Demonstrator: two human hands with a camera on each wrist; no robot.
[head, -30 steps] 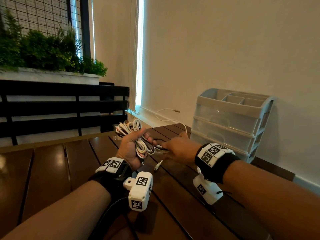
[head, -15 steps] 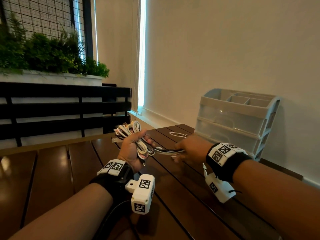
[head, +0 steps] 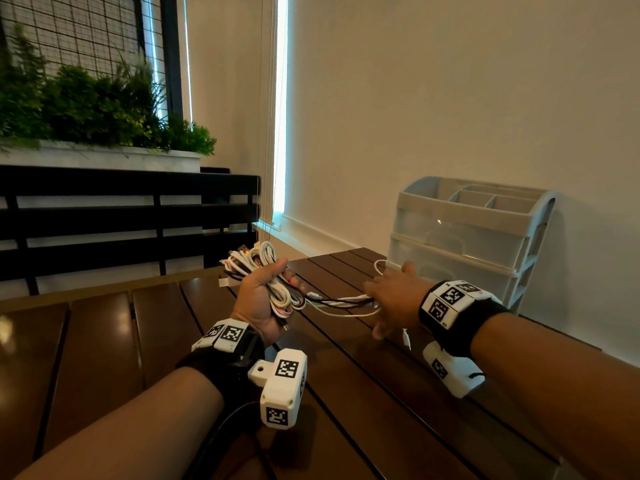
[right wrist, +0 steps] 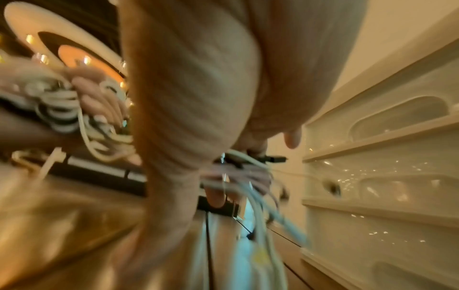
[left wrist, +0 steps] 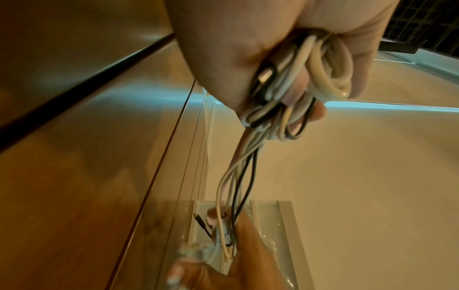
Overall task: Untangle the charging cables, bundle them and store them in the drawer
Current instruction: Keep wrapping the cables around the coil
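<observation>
My left hand (head: 266, 292) grips a coiled bundle of white and black charging cables (head: 254, 263) above the table; the same bundle (left wrist: 320, 78) fills the left wrist view. Several loose strands (head: 341, 303) stretch rightward from it to my right hand (head: 379, 308), which pinches their ends just in front of the drawer unit (head: 464, 244). In the blurred right wrist view the strands (right wrist: 250, 162) pass through my right hand's fingers (right wrist: 218, 194), with the drawer fronts (right wrist: 387, 157) close on the right. All the drawers look closed.
The dark slatted wooden table (head: 363, 393) runs under both arms. The drawer unit stands against the white wall at the table's right edge. A black bench back (head: 121, 216) and a planter with greenery (head: 86, 109) lie beyond the far edge.
My right hand has moved right toward the drawer unit, drawing the loose strands out longer from the bundle. My left hand has kept its grip in about the same place.
</observation>
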